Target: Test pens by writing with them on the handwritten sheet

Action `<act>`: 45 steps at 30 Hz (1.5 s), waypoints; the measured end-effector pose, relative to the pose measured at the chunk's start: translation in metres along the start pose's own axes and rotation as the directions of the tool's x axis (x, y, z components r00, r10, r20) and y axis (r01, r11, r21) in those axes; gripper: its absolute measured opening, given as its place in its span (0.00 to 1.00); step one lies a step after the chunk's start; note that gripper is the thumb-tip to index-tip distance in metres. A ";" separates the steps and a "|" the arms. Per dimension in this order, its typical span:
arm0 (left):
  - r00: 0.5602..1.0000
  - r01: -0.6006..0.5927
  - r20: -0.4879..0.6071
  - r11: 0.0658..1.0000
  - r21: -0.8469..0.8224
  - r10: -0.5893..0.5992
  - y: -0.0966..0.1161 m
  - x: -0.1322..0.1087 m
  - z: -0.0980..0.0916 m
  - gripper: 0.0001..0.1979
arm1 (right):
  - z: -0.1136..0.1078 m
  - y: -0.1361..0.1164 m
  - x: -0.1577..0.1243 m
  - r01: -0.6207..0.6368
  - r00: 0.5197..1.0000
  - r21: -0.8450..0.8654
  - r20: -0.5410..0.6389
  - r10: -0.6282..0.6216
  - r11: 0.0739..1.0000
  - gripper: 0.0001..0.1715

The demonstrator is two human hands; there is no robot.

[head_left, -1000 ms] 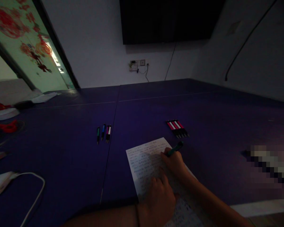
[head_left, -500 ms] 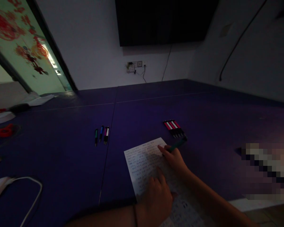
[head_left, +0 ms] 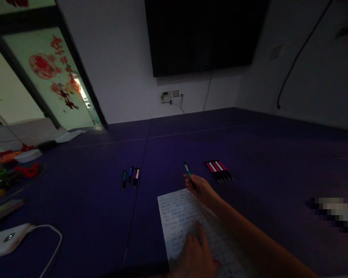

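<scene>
A handwritten white sheet of paper (head_left: 181, 220) lies on the dark blue table (head_left: 249, 154) near its front edge. My left hand (head_left: 195, 256) rests on the sheet's lower part with fingers lying flat. My right hand (head_left: 200, 188) hovers just past the sheet's far edge, closed on a teal pen (head_left: 187, 171) that points away and up. A row of several pink and white pens (head_left: 218, 170) lies to the right of that hand. Another small row of pens (head_left: 130, 177) lies to the left.
A white device with a cable (head_left: 8, 239) sits at the near left. Red and green items (head_left: 14, 173) clutter the far left edge. A dark screen (head_left: 203, 34) hangs on the wall ahead, above a wall socket (head_left: 171, 94). A blurred patch (head_left: 336, 212) is at right.
My right hand has lifted the teal pen off the paper and moved it forward past the sheet's far edge, turning its end upward. The view has tilted a little upward.
</scene>
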State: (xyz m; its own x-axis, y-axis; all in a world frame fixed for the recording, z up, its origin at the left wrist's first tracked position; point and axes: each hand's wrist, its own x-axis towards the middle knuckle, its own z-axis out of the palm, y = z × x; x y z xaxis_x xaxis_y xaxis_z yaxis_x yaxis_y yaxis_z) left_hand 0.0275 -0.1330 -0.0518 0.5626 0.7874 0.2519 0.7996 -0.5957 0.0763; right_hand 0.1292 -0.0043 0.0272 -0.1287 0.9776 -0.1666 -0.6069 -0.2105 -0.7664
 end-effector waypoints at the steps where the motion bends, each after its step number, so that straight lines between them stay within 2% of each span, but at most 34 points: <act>1: 0.999 0.023 0.026 1.000 -0.015 -0.023 0.000 -0.001 0.002 0.39 | -0.005 0.001 0.000 -0.017 1.000 0.011 0.008 0.017 1.000 0.08; 4: 0.988 0.048 0.149 0.999 -0.025 -0.044 -0.002 0.000 -0.006 0.39 | -0.015 0.003 0.000 -0.040 0.999 0.059 0.033 0.038 0.997 0.12; 7: 0.959 -0.003 0.282 0.996 -0.091 0.029 -0.017 0.011 -0.034 0.34 | -0.019 0.004 0.003 -0.070 0.996 0.095 0.056 0.065 0.993 0.12; 9: 0.956 -0.084 0.255 0.966 -0.245 0.147 -0.036 0.027 -0.059 0.21 | -0.020 0.005 0.006 -0.092 0.992 0.115 0.102 0.080 0.989 0.11; 10: 0.966 -0.063 0.215 0.936 -0.346 0.144 -0.047 0.038 -0.069 0.16 | -0.021 0.005 0.007 -0.105 0.987 0.128 0.131 0.088 0.986 0.11; 12: 0.996 0.083 0.084 0.827 -0.556 -0.043 -0.071 0.063 -0.081 0.16 | -0.021 0.005 0.008 -0.131 0.976 0.164 0.192 0.099 0.978 0.12; 13: 0.985 0.136 0.016 0.720 -0.680 -0.170 -0.082 0.076 -0.081 0.15 | -0.021 0.004 0.008 -0.144 0.970 0.183 0.218 0.103 0.973 0.14; 14: 0.948 0.157 -0.039 0.568 -0.808 -0.317 -0.091 0.088 -0.078 0.13 | -0.021 0.004 0.007 -0.156 0.964 0.201 0.245 0.105 0.967 0.17; 16: 0.837 0.098 -0.024 0.193 -0.976 -0.546 -0.104 0.107 -0.063 0.11 | -0.020 0.003 0.006 -0.174 0.950 0.230 0.296 0.101 0.958 0.22; 17: 0.801 0.038 0.028 0.003 -0.999 -0.598 -0.107 0.113 -0.054 0.10 | -0.019 0.002 0.005 -0.187 0.942 0.233 0.318 0.106 0.954 0.24; 18: 0.786 -0.022 0.081 -0.160 -0.987 -0.613 -0.109 0.117 -0.045 0.10 | -0.019 0.002 0.005 -0.199 0.934 0.230 0.339 0.113 0.953 0.26; 19: 0.789 -0.057 0.129 -0.280 -0.958 -0.601 -0.109 0.118 -0.038 0.11 | -0.019 0.003 0.005 -0.209 0.927 0.223 0.357 0.120 0.952 0.27; 20: 0.800 -0.079 0.159 -0.364 -0.928 -0.579 -0.108 0.119 -0.033 0.11 | -0.019 0.003 0.005 -0.216 0.920 0.213 0.370 0.126 0.953 0.28; 22: 0.827 -0.091 0.187 -0.455 -0.886 -0.530 -0.106 0.117 -0.028 0.12 | -0.021 0.005 0.007 -0.221 0.913 0.196 0.387 0.132 0.955 0.29; 25: 0.845 -0.084 0.208 -0.506 -0.858 -0.493 -0.105 0.113 -0.029 0.11 | -0.025 0.010 0.011 -0.221 0.912 0.187 0.387 0.135 0.957 0.25; 29: 0.841 -0.052 0.254 -0.538 -0.841 -0.478 -0.107 0.112 -0.032 0.11 | -0.028 0.018 0.013 -0.160 0.932 0.149 0.349 0.100 0.976 0.14; 35: 0.870 0.009 0.249 -0.491 -0.871 -0.426 -0.105 0.112 -0.034 0.18 | -0.028 0.025 0.014 -0.091 0.937 0.126 0.346 0.042 0.988 0.23; 40: 0.896 0.040 0.230 -0.448 -0.893 -0.380 -0.103 0.112 -0.033 0.24 | -0.025 0.024 0.012 -0.107 0.937 0.076 0.340 0.075 0.991 0.20; 45: 0.890 0.065 0.238 -0.408 -0.911 -0.390 -0.104 0.112 -0.028 0.29 | -0.020 0.021 0.009 -0.126 0.949 0.041 0.295 0.109 0.991 0.14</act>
State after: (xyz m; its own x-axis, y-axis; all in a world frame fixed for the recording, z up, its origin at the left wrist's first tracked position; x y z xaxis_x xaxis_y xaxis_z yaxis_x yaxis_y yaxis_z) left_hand 0.0011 0.0131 -0.0042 0.2390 0.9704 -0.0355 -0.4811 0.1502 0.8637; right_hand 0.1314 0.0001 -0.0029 -0.4198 0.9058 -0.0582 -0.6174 -0.3320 -0.7132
